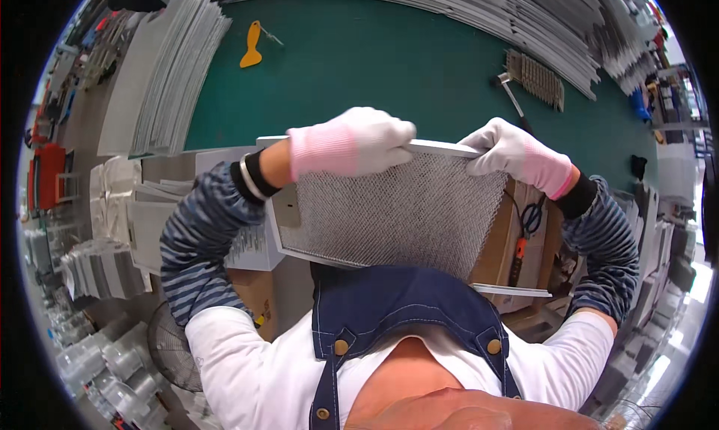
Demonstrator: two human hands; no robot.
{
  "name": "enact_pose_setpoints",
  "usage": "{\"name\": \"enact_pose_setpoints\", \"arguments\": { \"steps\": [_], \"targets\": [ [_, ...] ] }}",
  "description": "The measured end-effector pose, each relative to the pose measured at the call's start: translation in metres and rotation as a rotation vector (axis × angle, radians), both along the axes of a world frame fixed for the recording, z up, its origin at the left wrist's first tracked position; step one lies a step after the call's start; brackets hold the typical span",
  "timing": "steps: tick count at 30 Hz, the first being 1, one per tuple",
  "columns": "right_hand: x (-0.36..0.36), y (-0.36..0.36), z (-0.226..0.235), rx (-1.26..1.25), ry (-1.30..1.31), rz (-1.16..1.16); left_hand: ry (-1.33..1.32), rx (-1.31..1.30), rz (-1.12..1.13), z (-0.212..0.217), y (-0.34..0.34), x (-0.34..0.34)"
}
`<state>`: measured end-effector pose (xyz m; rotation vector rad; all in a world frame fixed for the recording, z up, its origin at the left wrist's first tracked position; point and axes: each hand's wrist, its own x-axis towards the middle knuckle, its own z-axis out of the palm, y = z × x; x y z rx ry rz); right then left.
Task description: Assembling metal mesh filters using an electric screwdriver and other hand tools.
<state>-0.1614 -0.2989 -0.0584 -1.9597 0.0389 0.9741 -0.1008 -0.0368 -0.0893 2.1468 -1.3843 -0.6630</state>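
A grey metal mesh panel (397, 209) stands against the near edge of the table, close to my apron. Along its top runs a pale metal frame strip (442, 147). My left hand (367, 140), in a white glove with a pink cuff, is closed over this strip near its middle. At the strip's right end, my right hand (500, 151), gloved alike, pinches the corner, thumb on the near side. The mesh's right edge shows bare, with no strip along it. Low at the right, a pale strip (513, 290) sticks out past the mesh.
On the green table (359, 63) lie a yellow scraper (252, 46), a hammer (512, 97) and a bundle of short metal pieces (535, 79). Stacked strips (168, 70) stand at left, more (517, 33) at the back. Below right are scissors (532, 216) and an orange-handled tool (518, 259).
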Motion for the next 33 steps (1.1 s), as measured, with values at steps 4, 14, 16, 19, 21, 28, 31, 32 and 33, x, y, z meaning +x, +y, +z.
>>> {"name": "enact_pose_setpoints", "arguments": {
  "steps": [4, 14, 16, 19, 21, 28, 31, 32, 33],
  "targets": [
    [-0.019, -0.005, -0.002, 0.254, -0.054, -0.058, 0.205, -0.016, -0.112, 0.004, -0.038, 0.0],
    [-0.013, -0.022, 0.014, 0.059, -0.176, 0.089, -0.436, -0.078, 0.071, -0.009, -0.034, -0.028],
    [-0.021, -0.023, 0.01, 0.118, -0.16, -0.02, -0.386, -0.064, 0.04, 0.0, -0.039, -0.028],
    [-0.029, -0.021, 0.01, 0.236, -0.152, -0.138, -0.066, -0.076, -0.008, 0.006, -0.051, -0.021],
    [-0.03, -0.021, 0.016, 0.302, -0.177, -0.163, 0.258, 0.01, -0.122, 0.013, -0.067, -0.005],
    [-0.035, -0.029, 0.03, 0.042, -0.261, 0.289, 0.274, 0.125, -0.216, 0.008, -0.084, -0.006],
    [-0.032, -0.031, 0.031, -0.051, -0.361, 0.44, -0.089, 0.03, -0.217, 0.005, -0.086, -0.015],
    [-0.031, -0.03, 0.03, -0.048, -0.359, 0.437, -0.087, 0.033, -0.22, 0.004, -0.085, -0.022],
    [-0.03, -0.028, 0.028, -0.062, -0.334, 0.449, -0.283, -0.047, -0.163, 0.004, -0.083, -0.031]
  ]
}}
